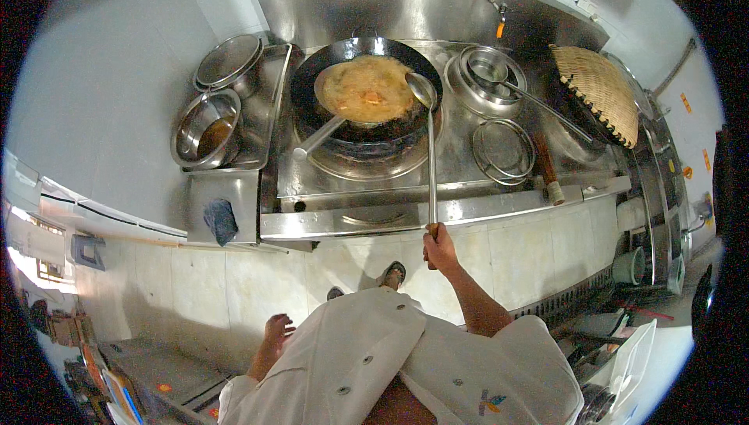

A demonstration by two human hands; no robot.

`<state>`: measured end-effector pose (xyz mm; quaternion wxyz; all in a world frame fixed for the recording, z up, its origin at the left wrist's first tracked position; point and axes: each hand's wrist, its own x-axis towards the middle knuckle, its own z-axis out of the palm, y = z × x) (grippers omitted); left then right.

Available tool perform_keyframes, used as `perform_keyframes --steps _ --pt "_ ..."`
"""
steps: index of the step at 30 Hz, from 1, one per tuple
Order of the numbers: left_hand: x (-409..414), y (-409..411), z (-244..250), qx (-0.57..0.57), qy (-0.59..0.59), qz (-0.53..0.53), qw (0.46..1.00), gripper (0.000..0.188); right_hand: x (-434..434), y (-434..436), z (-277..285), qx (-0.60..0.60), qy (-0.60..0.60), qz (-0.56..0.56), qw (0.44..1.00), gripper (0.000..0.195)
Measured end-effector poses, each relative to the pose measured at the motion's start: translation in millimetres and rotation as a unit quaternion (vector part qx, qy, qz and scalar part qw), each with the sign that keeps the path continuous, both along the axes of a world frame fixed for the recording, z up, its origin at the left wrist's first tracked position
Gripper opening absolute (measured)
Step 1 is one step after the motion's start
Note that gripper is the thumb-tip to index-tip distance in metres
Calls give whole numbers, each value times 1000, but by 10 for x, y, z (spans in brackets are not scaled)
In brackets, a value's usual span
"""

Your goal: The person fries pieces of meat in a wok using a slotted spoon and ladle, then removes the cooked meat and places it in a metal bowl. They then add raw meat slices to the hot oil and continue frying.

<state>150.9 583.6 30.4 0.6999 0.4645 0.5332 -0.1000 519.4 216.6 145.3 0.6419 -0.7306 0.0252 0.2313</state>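
My right hand (440,247) grips the wooden end of a long-handled metal ladle (432,173). The ladle's bowl rests inside the right side of a black wok (304,97) on the range. Pale golden frying oil (363,82) foams in the wok, with a few orange-brown pieces of food (372,97) near its middle. A thick metal handle (319,138) leans over the wok's front-left rim; the foam hides what it joins. My left hand (277,334) hangs beside my white jacket, away from the range, fingers loosely bent and holding nothing.
Left of the wok, a steel pot holds brown liquid (214,137), near a strainer-topped pot (231,62). A dark cloth (221,221) lies in front. To the right are stacked bowls with a ladle (488,68), ring-shaped strainers (504,151), a brush (547,167) and a woven bamboo cover (597,91).
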Motion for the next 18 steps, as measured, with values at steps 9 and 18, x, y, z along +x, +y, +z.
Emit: perform_keyframes --steps 9,18 --pt "556 350 223 30 -34 -17 999 37 20 248 -28 -30 -66 -46 996 12" --pt "-996 504 -775 -10 88 -35 995 31 56 279 -5 -108 -55 -71 990 11"
